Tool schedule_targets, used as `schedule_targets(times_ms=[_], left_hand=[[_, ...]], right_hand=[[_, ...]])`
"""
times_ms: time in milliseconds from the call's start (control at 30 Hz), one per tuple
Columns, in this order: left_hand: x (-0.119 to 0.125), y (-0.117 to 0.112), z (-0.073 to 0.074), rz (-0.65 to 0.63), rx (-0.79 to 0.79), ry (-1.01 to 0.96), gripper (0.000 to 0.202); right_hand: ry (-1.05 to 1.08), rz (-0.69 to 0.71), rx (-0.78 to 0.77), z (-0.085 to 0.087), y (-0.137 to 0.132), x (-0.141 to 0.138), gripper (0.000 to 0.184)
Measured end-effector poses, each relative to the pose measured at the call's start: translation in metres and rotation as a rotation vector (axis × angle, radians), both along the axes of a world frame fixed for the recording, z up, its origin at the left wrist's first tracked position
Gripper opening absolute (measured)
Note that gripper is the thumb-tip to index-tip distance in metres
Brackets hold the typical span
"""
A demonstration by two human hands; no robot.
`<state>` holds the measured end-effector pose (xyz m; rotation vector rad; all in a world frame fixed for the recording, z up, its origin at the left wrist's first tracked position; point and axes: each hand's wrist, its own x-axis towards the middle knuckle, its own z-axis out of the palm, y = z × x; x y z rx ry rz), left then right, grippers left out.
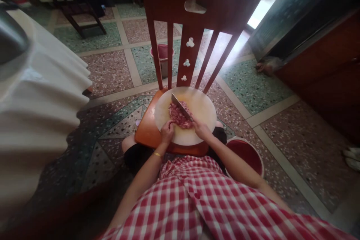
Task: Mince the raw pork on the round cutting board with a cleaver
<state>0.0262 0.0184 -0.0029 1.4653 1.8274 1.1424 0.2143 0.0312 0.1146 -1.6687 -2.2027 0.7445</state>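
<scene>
A round, pale chopping board point(202, 110) rests on the seat of a wooden chair, bearing a heap of chopped red meat point(176, 114). My right hand point(201, 130) is closed round the handle of a cleaver point(180, 105). The cleaver's broad blade lies slantwise across the meat, its far end pointing up and left. At the heap's near left edge is my left hand point(167, 131), its fingers curled together and touching or very close to the meat. Whether anything is pinched in those fingers is hidden.
The chair's slatted back point(197, 7) rises beyond the board. A red-lined bucket point(244, 155) stands on the floor by my right leg, and a bin point(163, 54) behind the chair. On the left is a table with a white cloth point(42, 93).
</scene>
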Motion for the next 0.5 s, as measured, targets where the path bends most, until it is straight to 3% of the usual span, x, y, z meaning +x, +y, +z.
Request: schedule_targets(times_ms=[67,167,233,400,500], left_hand=[[0.000,0.000,0.000,-0.006,0.010,0.005,0.026],[-0.001,0.000,-0.001,-0.017,0.021,0.010,0.026],[0.000,0.000,-0.001,-0.016,0.018,0.009,0.026],[0.000,0.000,-0.001,0.001,0.007,0.018,0.026],[0.000,0.000,-0.001,-0.009,-0.003,0.014,0.026]], right_hand=[[0.040,0.008,-0.031,0.004,0.001,0.003,0.044],[0.181,0.019,0.119,0.020,0.000,0.002,0.047],[0.205,0.005,0.196,0.020,-0.003,-0.001,0.048],[-0.053,-0.011,-0.077,0.000,-0.008,-0.002,0.045],[0.025,0.006,-0.001,0.012,-0.006,0.001,0.045]])
